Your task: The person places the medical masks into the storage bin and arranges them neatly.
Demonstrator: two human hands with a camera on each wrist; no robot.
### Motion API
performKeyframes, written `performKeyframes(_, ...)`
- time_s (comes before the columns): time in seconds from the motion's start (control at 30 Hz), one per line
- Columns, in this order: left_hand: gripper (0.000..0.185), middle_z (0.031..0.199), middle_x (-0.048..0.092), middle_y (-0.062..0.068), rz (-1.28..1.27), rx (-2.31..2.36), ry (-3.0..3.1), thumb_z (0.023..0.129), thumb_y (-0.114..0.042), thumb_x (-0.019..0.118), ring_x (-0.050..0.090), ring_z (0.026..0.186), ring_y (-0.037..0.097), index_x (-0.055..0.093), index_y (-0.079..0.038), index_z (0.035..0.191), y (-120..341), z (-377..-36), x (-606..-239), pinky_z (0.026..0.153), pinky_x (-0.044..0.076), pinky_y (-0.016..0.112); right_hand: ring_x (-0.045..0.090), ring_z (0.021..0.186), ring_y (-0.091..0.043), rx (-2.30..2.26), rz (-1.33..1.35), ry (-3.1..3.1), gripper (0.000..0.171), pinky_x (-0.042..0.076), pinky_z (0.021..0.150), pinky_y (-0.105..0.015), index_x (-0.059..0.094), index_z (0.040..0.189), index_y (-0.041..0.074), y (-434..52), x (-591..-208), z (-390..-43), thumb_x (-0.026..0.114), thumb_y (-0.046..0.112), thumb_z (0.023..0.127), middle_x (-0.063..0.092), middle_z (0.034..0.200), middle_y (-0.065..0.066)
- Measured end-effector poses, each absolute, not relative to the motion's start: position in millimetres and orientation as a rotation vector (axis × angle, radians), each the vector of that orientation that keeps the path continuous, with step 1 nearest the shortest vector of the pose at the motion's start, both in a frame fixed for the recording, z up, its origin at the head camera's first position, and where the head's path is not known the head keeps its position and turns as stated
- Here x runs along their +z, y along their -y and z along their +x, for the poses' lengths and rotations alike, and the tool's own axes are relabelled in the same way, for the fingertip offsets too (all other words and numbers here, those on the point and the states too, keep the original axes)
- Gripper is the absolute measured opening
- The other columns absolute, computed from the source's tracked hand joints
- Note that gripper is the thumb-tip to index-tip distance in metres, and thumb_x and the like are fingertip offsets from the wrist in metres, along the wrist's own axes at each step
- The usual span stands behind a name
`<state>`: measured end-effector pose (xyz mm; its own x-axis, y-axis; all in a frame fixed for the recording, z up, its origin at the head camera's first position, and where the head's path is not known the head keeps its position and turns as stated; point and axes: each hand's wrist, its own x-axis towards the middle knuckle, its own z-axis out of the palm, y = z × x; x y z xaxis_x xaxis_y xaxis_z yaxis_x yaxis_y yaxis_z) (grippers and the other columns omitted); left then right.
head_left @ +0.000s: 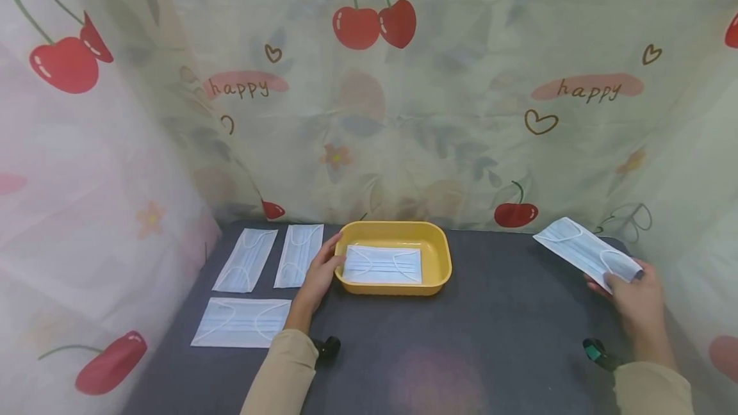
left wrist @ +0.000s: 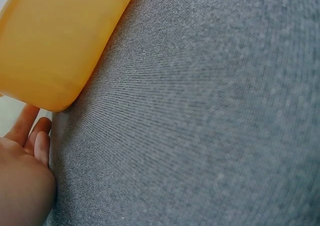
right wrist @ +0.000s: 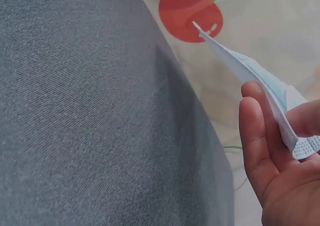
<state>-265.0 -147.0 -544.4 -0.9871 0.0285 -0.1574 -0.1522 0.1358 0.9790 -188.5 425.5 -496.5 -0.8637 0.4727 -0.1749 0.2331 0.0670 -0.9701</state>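
Note:
At the right of the head view, my right hand (head_left: 637,296) pinches one end of a pale blue face mask (head_left: 582,250) between thumb and fingers. In the right wrist view this mask (right wrist: 255,78) is seen nearly edge-on, raised over the table's right side. My left hand (head_left: 319,274) grips the left rim of a yellow plastic tray (head_left: 398,289), thumb over the edge. Inside the tray a second face mask (head_left: 383,265) lies flat. From the left wrist, the fingers (left wrist: 42,146) show against the tray's outer corner, and the thumb is hidden.
Left of the tray, two masks lie lengthwise side by side, a left one (head_left: 246,261) and a right one (head_left: 300,255). Nearer, another mask (head_left: 239,323) lies crosswise, partly behind my left forearm. A dark grey cloth (head_left: 461,338) covers the table; a cherry-print curtain (head_left: 450,114) surrounds it.

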Motion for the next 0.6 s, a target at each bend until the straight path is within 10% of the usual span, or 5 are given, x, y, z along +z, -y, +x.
performKeyframes(0.3,0.054,0.164,0.039,0.009,-0.127,1.965,-2.264,0.102,-0.027,0.054,0.033,0.154,0.032,0.042,-0.037,0.154,145,-265,-543,0.126,0.023,0.059,0.072,0.073,-0.004,2.070,-0.456,1.906,0.050,0.062,0.060,-0.029,0.039,0.134,0.020,-418,-488,-189,0.043,-0.011,0.096,0.059,0.104,0.010)
performKeyframes(0.6,0.053,0.163,0.040,0.007,-0.126,1.967,-2.263,0.102,-0.027,0.054,0.033,0.154,0.031,0.043,-0.039,0.152,147,-265,-544,0.126,0.023,0.059,0.059,0.096,-0.006,1.405,-0.700,2.509,0.063,0.047,0.067,-0.011,0.023,0.159,0.006,-406,-477,-198,0.050,0.016,0.103,0.045,0.147,-0.027)
